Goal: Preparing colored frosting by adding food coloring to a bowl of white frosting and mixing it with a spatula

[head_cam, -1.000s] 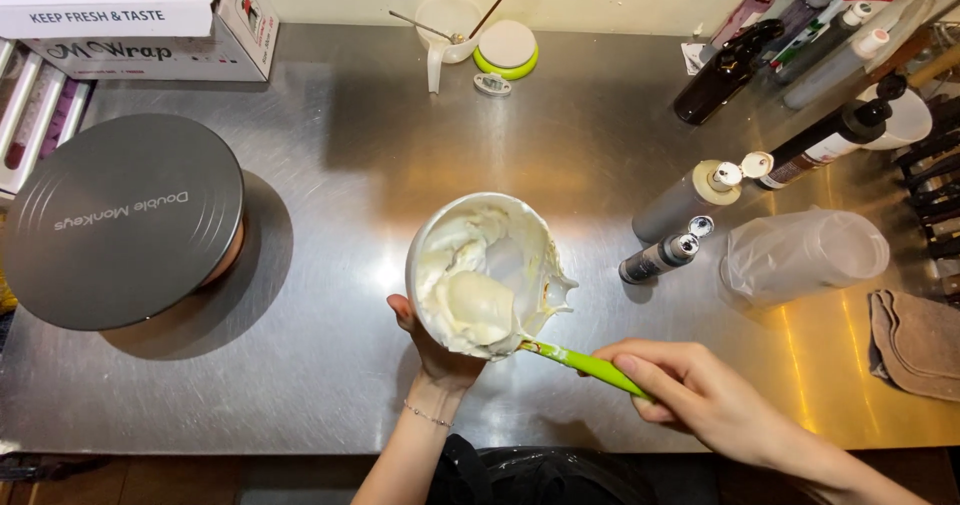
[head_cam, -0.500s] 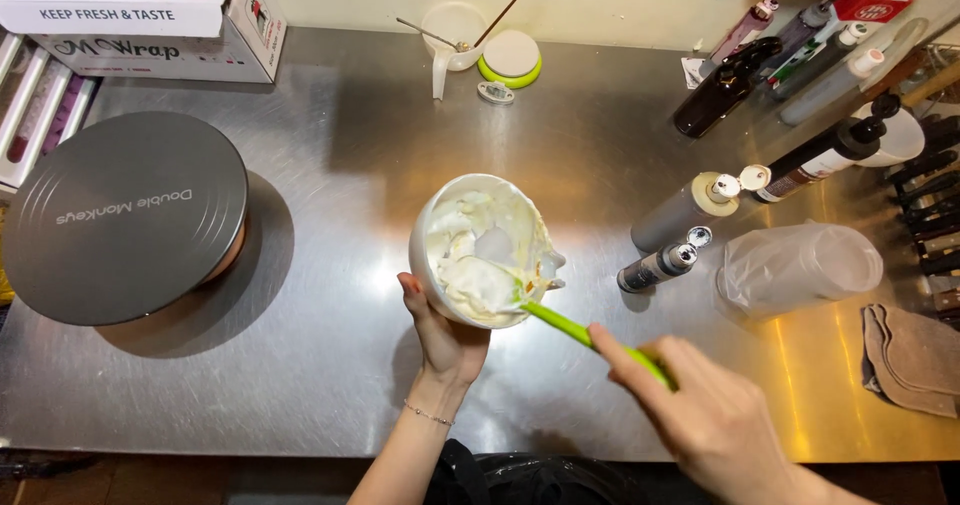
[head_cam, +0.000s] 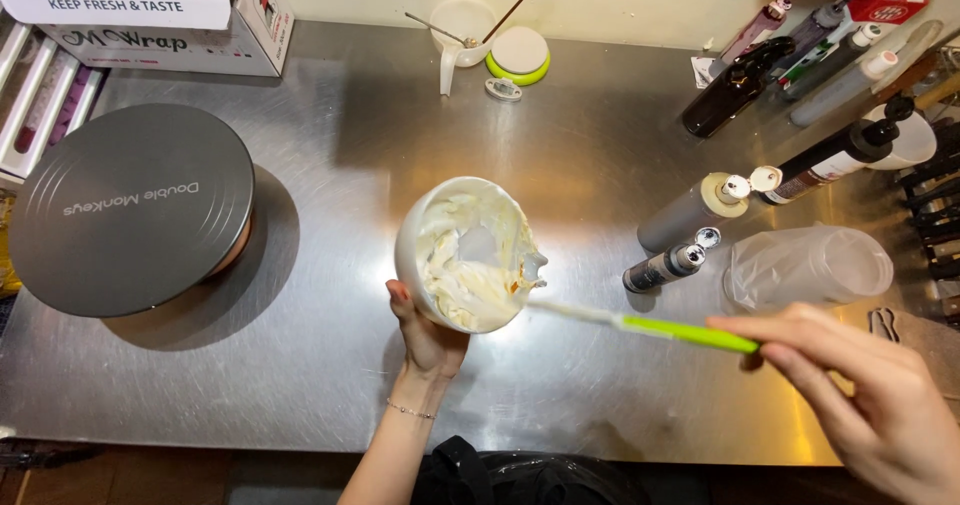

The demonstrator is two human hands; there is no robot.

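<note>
Scraping cream in a tilted bowl

The left hand cups the white bowl mid-table; the right hand pinches the green spatula at its far end. Tilted this steeply, cream could slide over the near rim onto the steel table.

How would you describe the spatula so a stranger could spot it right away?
On the steel counter, find the white bowl of cream held by the left hand. The spatula stretches from its rim to the right hand. Nothing else there has its bright green handle.
</note>
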